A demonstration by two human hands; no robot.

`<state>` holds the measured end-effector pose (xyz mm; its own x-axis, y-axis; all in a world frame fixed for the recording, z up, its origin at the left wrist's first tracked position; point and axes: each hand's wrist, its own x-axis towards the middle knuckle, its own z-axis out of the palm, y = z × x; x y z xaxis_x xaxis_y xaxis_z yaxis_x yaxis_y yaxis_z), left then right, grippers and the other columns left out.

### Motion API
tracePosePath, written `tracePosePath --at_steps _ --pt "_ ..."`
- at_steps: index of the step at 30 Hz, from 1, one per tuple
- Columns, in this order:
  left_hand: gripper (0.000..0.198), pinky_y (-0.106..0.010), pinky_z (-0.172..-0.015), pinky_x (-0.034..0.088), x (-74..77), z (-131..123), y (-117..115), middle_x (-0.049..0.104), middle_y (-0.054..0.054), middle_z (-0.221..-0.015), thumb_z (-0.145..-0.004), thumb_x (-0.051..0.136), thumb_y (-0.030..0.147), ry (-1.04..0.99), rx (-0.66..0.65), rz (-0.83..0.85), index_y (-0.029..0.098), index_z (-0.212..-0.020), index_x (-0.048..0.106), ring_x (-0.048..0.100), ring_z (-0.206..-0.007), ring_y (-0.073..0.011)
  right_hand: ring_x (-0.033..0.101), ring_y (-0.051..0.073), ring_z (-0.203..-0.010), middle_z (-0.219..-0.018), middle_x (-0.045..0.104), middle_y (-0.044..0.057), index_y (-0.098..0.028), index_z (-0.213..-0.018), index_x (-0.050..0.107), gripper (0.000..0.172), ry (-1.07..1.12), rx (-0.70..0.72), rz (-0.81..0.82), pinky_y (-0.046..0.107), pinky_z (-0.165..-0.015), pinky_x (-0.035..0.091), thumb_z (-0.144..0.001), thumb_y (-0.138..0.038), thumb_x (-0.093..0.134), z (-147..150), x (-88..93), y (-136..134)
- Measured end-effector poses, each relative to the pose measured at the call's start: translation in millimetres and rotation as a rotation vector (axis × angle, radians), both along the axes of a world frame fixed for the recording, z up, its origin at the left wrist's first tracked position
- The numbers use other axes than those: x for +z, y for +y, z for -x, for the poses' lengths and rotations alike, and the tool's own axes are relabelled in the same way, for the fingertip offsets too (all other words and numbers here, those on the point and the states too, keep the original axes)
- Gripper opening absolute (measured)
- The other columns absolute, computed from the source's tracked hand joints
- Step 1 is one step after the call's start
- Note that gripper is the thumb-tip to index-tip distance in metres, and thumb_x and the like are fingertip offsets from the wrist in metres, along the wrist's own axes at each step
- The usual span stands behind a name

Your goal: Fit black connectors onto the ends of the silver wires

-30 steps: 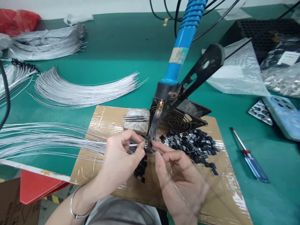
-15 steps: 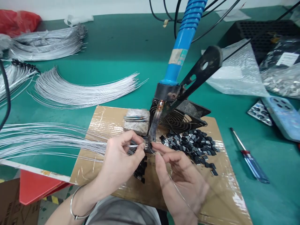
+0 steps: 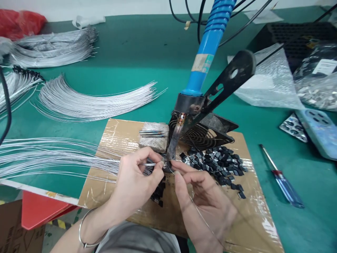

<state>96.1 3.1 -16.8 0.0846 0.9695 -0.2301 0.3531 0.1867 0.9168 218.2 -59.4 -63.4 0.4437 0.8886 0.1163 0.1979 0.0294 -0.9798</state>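
My left hand [image 3: 139, 179] is closed in a pinch, thumb and forefinger on a thin pale wire [image 3: 147, 164] that points right. My right hand [image 3: 205, 202] is closed on a strand of solder wire [image 3: 200, 215], which runs back across the palm. Both sets of fingertips meet just under the dark tip of a soldering iron [image 3: 195, 82], whose blue handle slants up and right. What sits exactly at the tip is too small to make out. Behind my left hand fan out long white wires [image 3: 52, 160]. Small black connector pieces [image 3: 158, 195] lie below the fingers.
Cardboard [image 3: 105, 140] covers the work area. On it are a pile of black pieces [image 3: 221, 163], a grey pad [image 3: 154, 140] with thin rods, and a black coil stand [image 3: 205, 133]. A screwdriver [image 3: 284, 181] and a blue phone [image 3: 319, 128] lie right; a wire bundle [image 3: 92, 102] lies back left.
The soldering iron and the things on the right appear shifted very slightly to the right. Both hands hold almost the same pose and place.
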Motion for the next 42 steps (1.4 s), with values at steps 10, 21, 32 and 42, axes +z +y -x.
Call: tracePosePath --at_steps 10,21,32,42 --pt "0.010 -0.032 -0.071 0.052 2.3 1.6 -0.8 0.072 -0.006 -0.078 -0.078 0.063 0.020 -0.003 0.003 -0.002 0.016 -0.069 0.065 0.067 -0.079 -0.0223 0.077 0.022 -0.094 -0.105 0.080 0.006 -0.023 -0.075 0.062 0.014 -0.008 -0.015 -0.012 0.032 -0.085 0.061 -0.086 -0.024 0.071 1.1 -0.1 1.8" --pt "0.009 -0.032 -0.071 0.052 -0.5 1.9 -0.6 0.073 -0.006 -0.078 -0.079 0.064 0.020 0.003 -0.009 -0.010 0.017 -0.071 0.066 0.067 -0.078 -0.0224 0.077 0.022 -0.096 -0.106 0.080 0.006 -0.024 -0.076 0.062 0.013 -0.008 0.007 -0.006 0.032 -0.084 0.061 -0.086 -0.023 0.071 -0.1 -0.5 0.0" --pt "0.009 -0.032 -0.070 0.052 0.8 2.6 -0.2 0.073 -0.007 -0.079 -0.078 0.063 0.021 -0.006 -0.009 -0.007 0.016 -0.071 0.066 0.067 -0.078 -0.0229 0.077 0.021 -0.096 -0.105 0.080 0.006 -0.023 -0.075 0.063 0.014 -0.020 0.002 -0.026 0.029 -0.086 0.061 -0.086 -0.021 0.071 0.2 -1.0 1.6" --pt "0.009 -0.032 -0.067 0.050 1.5 2.1 -1.0 0.073 -0.007 -0.078 -0.078 0.063 0.021 0.010 -0.005 0.009 0.016 -0.070 0.065 0.067 -0.077 -0.0233 0.078 0.021 -0.093 -0.103 0.080 0.006 -0.023 -0.075 0.063 0.013 -0.023 -0.012 -0.058 0.028 -0.085 0.061 -0.083 -0.019 0.073 1.3 -0.4 2.2"
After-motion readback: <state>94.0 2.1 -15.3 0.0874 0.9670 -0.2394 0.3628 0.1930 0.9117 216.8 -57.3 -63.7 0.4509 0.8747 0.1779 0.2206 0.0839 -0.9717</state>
